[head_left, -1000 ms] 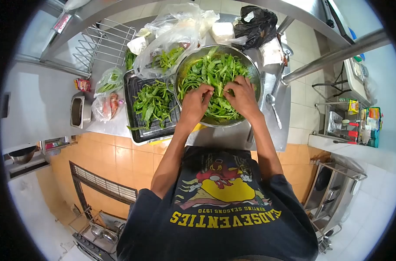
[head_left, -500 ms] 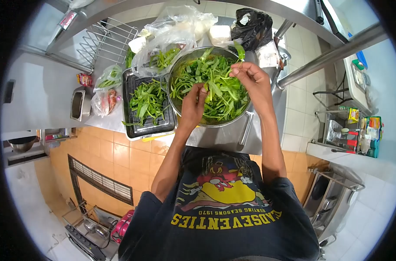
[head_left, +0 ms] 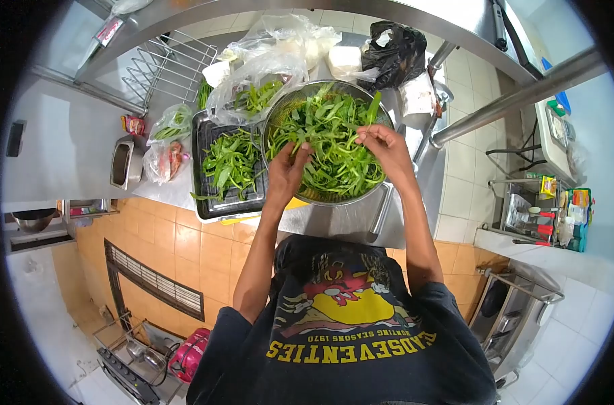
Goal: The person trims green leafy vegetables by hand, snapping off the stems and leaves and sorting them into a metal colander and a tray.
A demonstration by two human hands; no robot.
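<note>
A round mesh strainer [head_left: 295,101] on the steel counter is heaped with long-leaved greens [head_left: 337,162]. My right hand [head_left: 388,145] is over its right side, thumb and fingers pinched on a leafy green stem [head_left: 373,111] whose leaf points up. My left hand [head_left: 286,174] is at the strainer's left edge, fingers curled and thumb bent in against the greens. Whatever lies between those fingers is too small to make out. Left of the strainer is a black tray [head_left: 243,206] with a smaller pile of the same greens [head_left: 229,162].
Clear plastic bags [head_left: 270,64] and a black plastic bag [head_left: 396,57] lie behind the strainer. A wire rack [head_left: 162,67], a metal container [head_left: 126,162] and bagged produce [head_left: 166,162] are at left. A steel post [head_left: 509,101] and overhead shelf edge [head_left: 361,10] frame the counter.
My right hand has come down slightly, its leafy stem lower and closer to the pile. My left hand has shifted left and down to the strainer's edge.
</note>
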